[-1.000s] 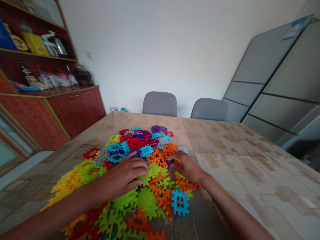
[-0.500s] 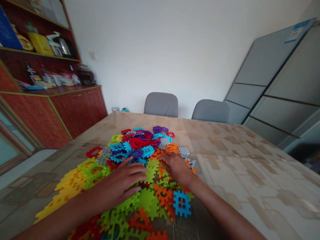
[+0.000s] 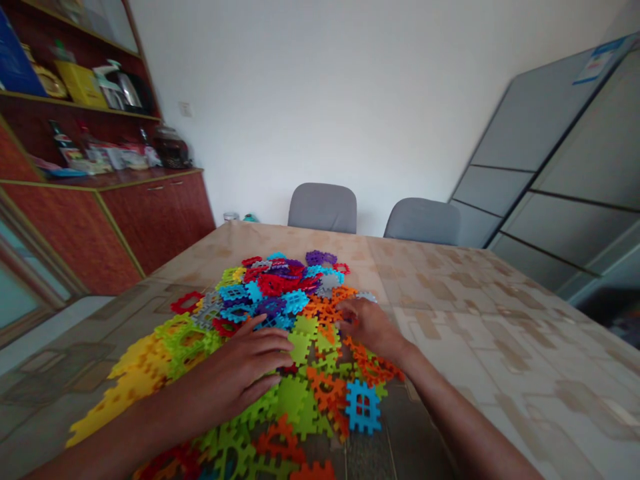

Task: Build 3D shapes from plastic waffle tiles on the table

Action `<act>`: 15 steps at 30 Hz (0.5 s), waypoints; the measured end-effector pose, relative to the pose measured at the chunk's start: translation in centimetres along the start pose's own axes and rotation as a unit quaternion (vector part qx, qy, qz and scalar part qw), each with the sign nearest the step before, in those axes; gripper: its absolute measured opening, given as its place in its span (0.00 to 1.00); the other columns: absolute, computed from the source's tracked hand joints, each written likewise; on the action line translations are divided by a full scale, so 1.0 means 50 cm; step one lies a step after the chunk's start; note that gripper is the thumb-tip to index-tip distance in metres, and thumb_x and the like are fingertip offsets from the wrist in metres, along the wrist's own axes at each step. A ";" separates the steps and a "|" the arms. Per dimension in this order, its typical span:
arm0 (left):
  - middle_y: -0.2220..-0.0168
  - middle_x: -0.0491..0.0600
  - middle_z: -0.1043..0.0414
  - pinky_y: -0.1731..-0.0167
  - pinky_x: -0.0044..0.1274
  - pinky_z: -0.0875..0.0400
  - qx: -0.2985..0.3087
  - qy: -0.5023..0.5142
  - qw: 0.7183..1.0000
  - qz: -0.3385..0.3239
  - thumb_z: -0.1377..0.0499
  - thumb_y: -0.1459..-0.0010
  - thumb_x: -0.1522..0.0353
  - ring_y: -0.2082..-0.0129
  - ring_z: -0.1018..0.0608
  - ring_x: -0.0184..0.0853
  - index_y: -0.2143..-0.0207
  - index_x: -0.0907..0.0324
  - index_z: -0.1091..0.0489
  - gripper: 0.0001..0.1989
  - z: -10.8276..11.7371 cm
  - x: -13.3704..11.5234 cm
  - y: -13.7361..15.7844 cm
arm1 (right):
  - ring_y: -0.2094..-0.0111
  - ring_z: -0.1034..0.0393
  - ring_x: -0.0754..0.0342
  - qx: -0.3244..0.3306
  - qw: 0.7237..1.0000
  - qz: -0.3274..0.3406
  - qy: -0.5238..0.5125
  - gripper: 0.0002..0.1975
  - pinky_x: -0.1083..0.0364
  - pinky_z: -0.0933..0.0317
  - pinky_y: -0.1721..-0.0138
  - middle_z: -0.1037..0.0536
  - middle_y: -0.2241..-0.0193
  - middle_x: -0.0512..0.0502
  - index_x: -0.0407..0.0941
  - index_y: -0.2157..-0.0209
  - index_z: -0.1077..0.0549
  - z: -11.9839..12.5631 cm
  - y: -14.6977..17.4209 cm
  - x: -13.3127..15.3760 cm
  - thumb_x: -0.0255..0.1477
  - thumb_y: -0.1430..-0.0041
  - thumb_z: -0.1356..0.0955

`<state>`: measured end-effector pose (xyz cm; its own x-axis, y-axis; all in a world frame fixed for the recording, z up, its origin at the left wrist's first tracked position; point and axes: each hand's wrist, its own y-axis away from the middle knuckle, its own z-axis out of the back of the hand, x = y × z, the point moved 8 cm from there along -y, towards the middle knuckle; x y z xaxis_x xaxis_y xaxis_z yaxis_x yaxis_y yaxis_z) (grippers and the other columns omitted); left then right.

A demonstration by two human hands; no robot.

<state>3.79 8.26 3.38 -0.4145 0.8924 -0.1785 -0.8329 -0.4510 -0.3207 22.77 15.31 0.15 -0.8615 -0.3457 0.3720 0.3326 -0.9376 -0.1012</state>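
A heap of colourful plastic interlocking building pieces with toothed edges covers the middle of the table. My left hand [image 3: 257, 363] lies over the heap with fingers spread and stretched out, close to a light green piece [image 3: 300, 347]; nothing shows in its grasp. My right hand [image 3: 373, 325] is at the heap's right side, fingers curled down by the orange pieces [image 3: 323, 307]. What its fingertips hold, if anything, is hidden. More orange pieces [image 3: 373, 367] lie under its wrist. A blue window-shaped piece [image 3: 363, 407] rests nearer me.
Yellow pieces [image 3: 143, 363] form a row at the left; red, blue and purple ones lie at the back. The patterned tablecloth [image 3: 480, 333] stretches right. Two grey chairs [image 3: 323, 208] stand behind the table. A wooden cabinet [image 3: 155, 220] is at left, a tall grey cabinet [image 3: 530, 127] at right.
My right hand has shifted to the right over the orange pieces, uncovering some of them and covering part of a grey piece. My left hand has stayed nearly still.
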 end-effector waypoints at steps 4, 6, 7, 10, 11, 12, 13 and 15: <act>0.49 0.43 0.23 0.34 0.29 0.48 -0.003 -0.006 1.000 0.007 0.40 0.37 0.75 0.45 0.25 0.34 0.49 0.49 0.28 0.16 -0.012 0.008 0.011 | 0.52 0.30 0.42 -0.001 1.000 -0.008 0.012 0.18 0.48 0.41 0.52 0.23 0.54 0.37 0.42 0.54 0.25 -0.035 0.008 0.032 0.35 0.45 0.27; 0.49 0.42 0.23 0.34 0.29 0.48 0.004 -0.006 1.000 0.012 0.39 0.38 0.74 0.44 0.26 0.34 0.48 0.49 0.29 0.18 -0.020 0.016 0.016 | 0.52 0.31 0.42 -0.002 1.000 -0.008 0.011 0.15 0.47 0.42 0.51 0.23 0.56 0.36 0.41 0.58 0.25 -0.046 0.003 0.040 0.33 0.46 0.27; 0.48 0.42 0.23 0.34 0.29 0.48 0.007 -0.006 1.000 0.013 0.39 0.38 0.74 0.43 0.26 0.34 0.47 0.48 0.29 0.18 -0.023 0.018 0.017 | 0.54 0.30 0.43 -0.003 1.000 -0.006 0.007 0.12 0.48 0.42 0.52 0.22 0.58 0.38 0.42 0.60 0.24 -0.048 -0.001 0.039 0.31 0.46 0.27; 0.47 0.43 0.24 0.34 0.31 0.47 0.020 -0.005 1.000 0.017 0.40 0.36 0.73 0.42 0.27 0.35 0.48 0.49 0.29 0.16 -0.028 0.018 0.020 | 0.61 0.29 0.50 -0.015 1.000 0.002 -0.018 0.07 0.54 0.40 0.58 0.22 0.64 0.45 0.43 0.65 0.25 -0.031 -0.015 0.020 0.24 0.49 0.28; 0.47 0.44 0.24 0.34 0.31 0.46 0.020 -0.004 1.000 0.017 0.41 0.36 0.73 0.42 0.27 0.35 0.48 0.50 0.29 0.16 -0.027 0.015 0.020 | 0.63 0.30 0.51 -0.026 0.999 0.004 -0.027 0.08 0.55 0.40 0.60 0.22 0.65 0.46 0.43 0.65 0.25 -0.019 -0.017 0.009 0.22 0.49 0.29; 0.47 0.44 0.24 0.34 0.31 0.45 0.018 -0.004 1.000 0.019 0.41 0.35 0.73 0.42 0.27 0.35 0.48 0.50 0.29 0.15 -0.025 0.009 0.021 | 0.64 0.30 0.52 -0.039 0.999 0.005 -0.036 0.10 0.56 0.39 0.61 0.22 0.66 0.46 0.43 0.63 0.26 -0.005 -0.018 -0.003 0.22 0.49 0.29; 0.47 0.44 0.24 0.35 0.31 0.45 0.015 -0.004 1.000 0.019 0.41 0.36 0.73 0.42 0.27 0.35 0.48 0.50 0.29 0.15 -0.023 0.001 0.021 | 0.65 0.30 0.53 -0.053 0.998 0.006 -0.044 0.11 0.56 0.39 0.62 0.23 0.66 0.46 0.42 0.62 0.26 0.010 -0.016 -0.015 0.22 0.49 0.30; 0.48 0.43 0.24 0.35 0.29 0.44 0.005 -0.011 1.000 0.010 0.40 0.36 0.73 0.43 0.27 0.34 0.49 0.50 0.29 0.15 -0.015 -0.026 0.022 | 0.66 0.31 0.53 -0.080 0.995 0.006 -0.057 0.13 0.56 0.39 0.62 0.24 0.66 0.46 0.42 0.60 0.26 0.037 -0.004 -0.037 0.23 0.49 0.30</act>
<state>3.68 6.60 2.54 -0.4393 0.8831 -0.1647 -0.8278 -0.4692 -0.3075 25.03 16.19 1.20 -0.8058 -0.3595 0.4706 0.2694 -0.9302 -0.2493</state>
